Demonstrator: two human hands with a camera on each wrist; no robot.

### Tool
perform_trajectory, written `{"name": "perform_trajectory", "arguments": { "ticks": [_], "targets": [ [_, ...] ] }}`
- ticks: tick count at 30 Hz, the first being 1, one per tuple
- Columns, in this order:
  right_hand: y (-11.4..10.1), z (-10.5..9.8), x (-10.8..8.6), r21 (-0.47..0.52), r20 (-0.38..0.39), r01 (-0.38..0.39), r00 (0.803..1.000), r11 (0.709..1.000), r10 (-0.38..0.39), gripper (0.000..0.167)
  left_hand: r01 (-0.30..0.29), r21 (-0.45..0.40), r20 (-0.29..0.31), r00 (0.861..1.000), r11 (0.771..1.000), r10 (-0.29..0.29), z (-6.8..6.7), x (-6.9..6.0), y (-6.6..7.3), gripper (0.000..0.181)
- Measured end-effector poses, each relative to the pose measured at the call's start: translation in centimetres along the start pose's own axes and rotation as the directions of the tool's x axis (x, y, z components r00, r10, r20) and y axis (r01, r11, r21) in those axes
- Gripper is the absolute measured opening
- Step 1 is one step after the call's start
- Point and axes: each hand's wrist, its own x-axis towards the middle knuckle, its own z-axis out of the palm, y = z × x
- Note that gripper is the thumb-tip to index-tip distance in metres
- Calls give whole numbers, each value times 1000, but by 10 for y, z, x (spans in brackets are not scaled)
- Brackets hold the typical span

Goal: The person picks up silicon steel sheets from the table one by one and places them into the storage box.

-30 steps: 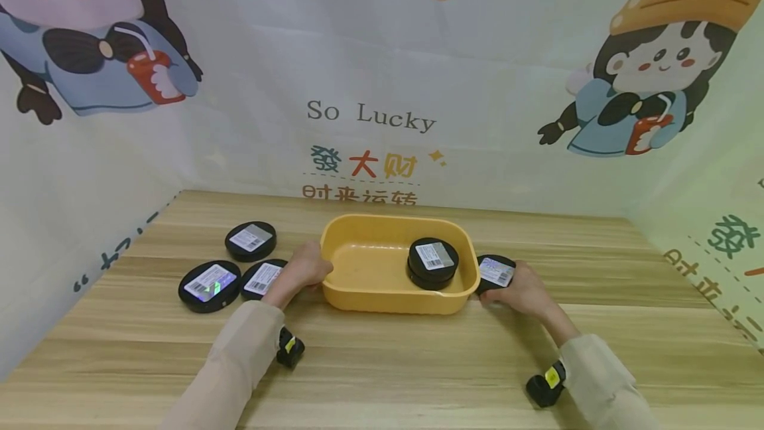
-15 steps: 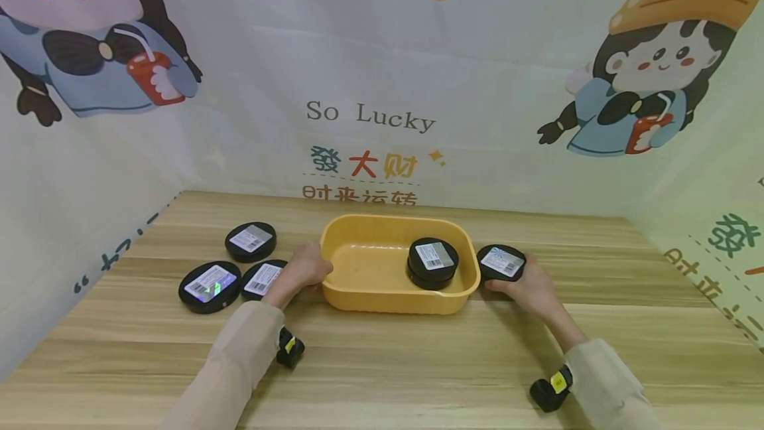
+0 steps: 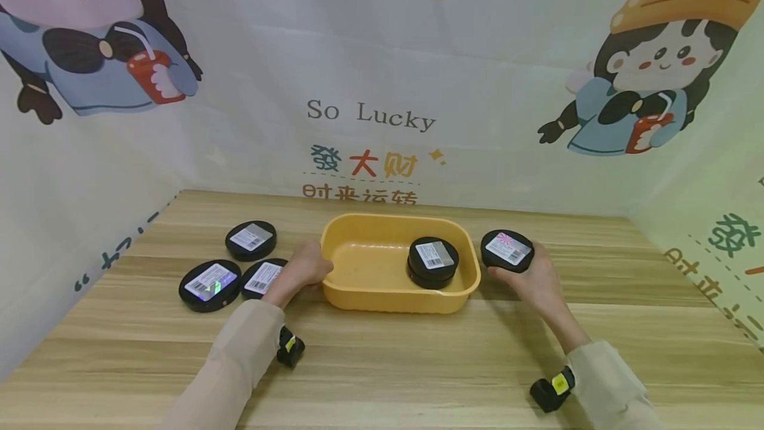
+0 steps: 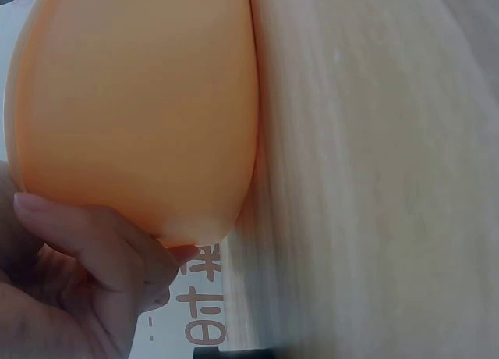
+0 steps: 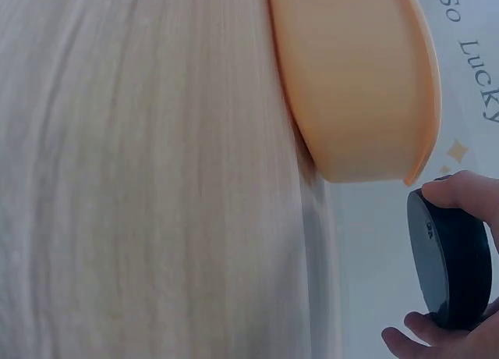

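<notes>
A yellow plastic bin (image 3: pixel 370 300) stands on the table, with two stacked black round cases (image 3: pixel 433 263) at its right end. My left hand (image 3: pixel 303 265) grips the bin's left rim; in the left wrist view the thumb and curled fingers (image 4: pixel 109 250) pinch the wall. Just right of the bin, my right hand (image 3: pixel 534 281) holds another black round case (image 3: pixel 507 251) by its edge, white label up. The right wrist view shows this case (image 5: pixel 452 261) raised off the table, apart from the bin, between thumb and fingers.
Left of the bin lie three more labelled black round cases: one at the back (image 3: pixel 251 240), one at the front left (image 3: pixel 210 286), and one (image 3: pixel 262 279) partly hidden by the left hand. A printed cloth backdrop (image 3: pixel 370 71) encloses the wooden table (image 3: pixel 406 370).
My right hand has lifted the black round case from beside the bin, moving it up and slightly right. The left hand and bin have stayed in place.
</notes>
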Motion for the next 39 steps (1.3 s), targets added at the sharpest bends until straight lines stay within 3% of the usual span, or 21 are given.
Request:
{"name": "perform_trajectory", "arguments": {
  "ticks": [14, 26, 39],
  "targets": [
    [-9, 1, 1, 27, -31, 33, 999, 999, -32, 80, -7, 2, 0, 1000, 1000, 7, 1, 3, 0, 7],
    [-21, 6, -1, 80, -10, -20, 1000, 997, 21, 88, -5, -2, 11, 1000, 1000, 5, 0, 2, 0, 5],
    [-38, 18, -2, 143, -1, 20, 1000, 990, -20, 86, -9, 6, 5, 1000, 1000, 9, 0, 1, -1, 5]
  ]
}}
